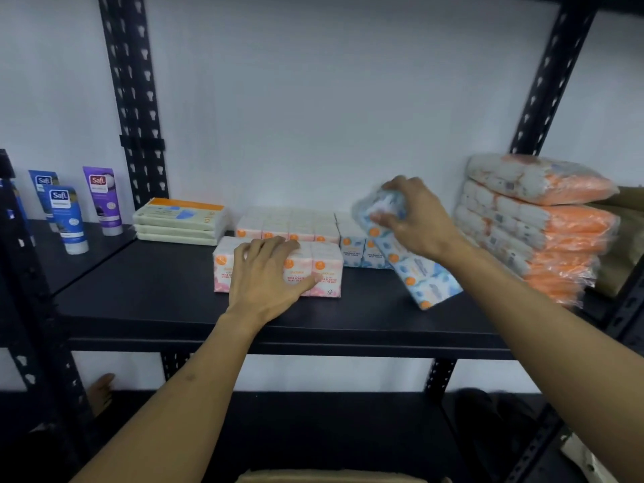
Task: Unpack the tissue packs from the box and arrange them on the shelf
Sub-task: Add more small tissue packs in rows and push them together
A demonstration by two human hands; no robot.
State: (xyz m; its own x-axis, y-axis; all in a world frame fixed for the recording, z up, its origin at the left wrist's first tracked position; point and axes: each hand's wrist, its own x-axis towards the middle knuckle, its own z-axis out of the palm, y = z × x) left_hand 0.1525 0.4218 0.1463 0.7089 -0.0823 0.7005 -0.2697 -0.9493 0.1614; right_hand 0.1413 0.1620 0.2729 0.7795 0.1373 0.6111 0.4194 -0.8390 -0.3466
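Note:
A pink rose-scented tissue pack [326, 271] stands on the black shelf [146, 294], and my left hand [266, 277] lies over its front and top, fingers spread. My right hand [416, 217] grips the upper end of a blue-and-white tissue pack [421, 277], which is tilted with its lower end resting on the shelf. Behind them stand another pink pack [289, 226] and a blue pack [353, 244]. The top edge of a cardboard box [331, 477] shows at the bottom of the view.
A stack of flat cream tissue packs [179, 221] lies at the back left. A tall pile of orange-and-white packs [536, 224] fills the shelf's right end. Blue and purple tubes [71, 217] stand on the neighbouring shelf to the left. Black perforated uprights [136, 99] frame the bay.

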